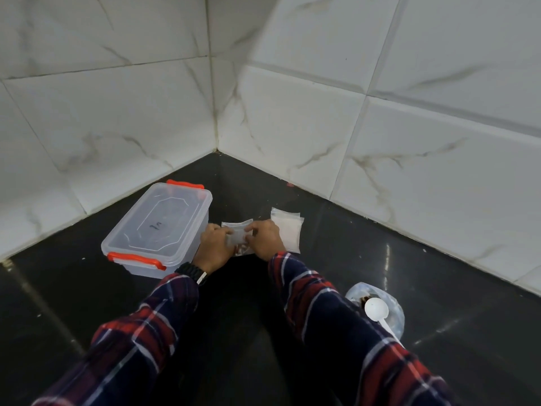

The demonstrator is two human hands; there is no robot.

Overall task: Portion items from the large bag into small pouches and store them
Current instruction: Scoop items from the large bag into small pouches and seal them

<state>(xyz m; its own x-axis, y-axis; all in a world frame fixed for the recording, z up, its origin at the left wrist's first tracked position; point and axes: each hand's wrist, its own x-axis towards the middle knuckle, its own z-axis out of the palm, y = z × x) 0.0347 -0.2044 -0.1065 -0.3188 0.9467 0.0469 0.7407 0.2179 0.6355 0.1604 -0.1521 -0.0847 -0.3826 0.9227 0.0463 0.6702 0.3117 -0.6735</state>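
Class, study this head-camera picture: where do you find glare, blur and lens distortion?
Head view: glare streaks the glossy black floor at right; the upper wall tiles are smeared by motion blur; grout lines bow from the wide-angle lens; the small pouch between left hand and right hand is soft, its contents indistinct.

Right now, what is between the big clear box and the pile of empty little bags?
In the head view, both hands, left and right, pinching a small pouch, between box and pile.

Beside the lidded box (pixel 158 227), the small pouch (pixel 238 237) is half covered by both hands; its dark contents are too small to identify. The large bag (pixel 393 310) lies partly behind the right sleeve (pixel 336 323), contents unclear.
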